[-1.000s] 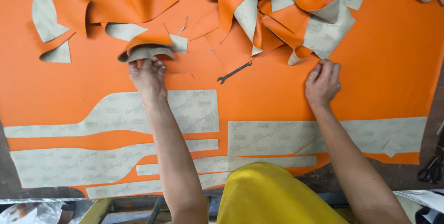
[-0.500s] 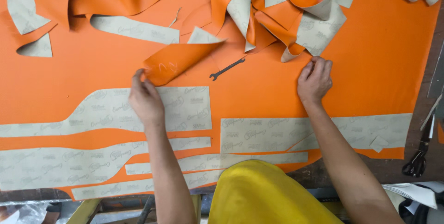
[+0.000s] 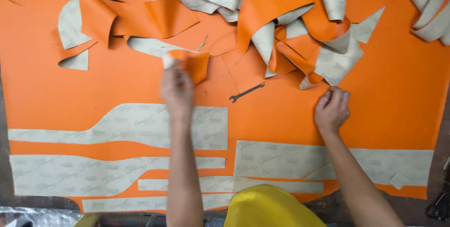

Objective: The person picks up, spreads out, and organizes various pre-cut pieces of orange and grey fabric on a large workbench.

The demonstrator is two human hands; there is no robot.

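Observation:
A large orange sheet (image 3: 93, 86) covers the table, with grey backing showing where shapes have been peeled away. My left hand (image 3: 176, 89), blurred by motion, grips a curled orange strip (image 3: 193, 63) lifted off the sheet. My right hand (image 3: 332, 110) presses flat on the orange sheet, fingers bent, beside a tangle of peeled offcuts. A small dark wrench (image 3: 246, 92) lies on the sheet between my two hands.
A heap of curled orange and grey offcuts (image 3: 290, 25) fills the far middle and right. More curled scraps (image 3: 93, 21) lie far left. Grey cut-out shapes (image 3: 140, 124) run across the near half. A yellow garment (image 3: 267, 206) shows at the bottom edge.
My left hand has pulled the orange strip up and away, lifting it further off the sheet. My right hand stays pressed in the same place. The view has shifted slightly.

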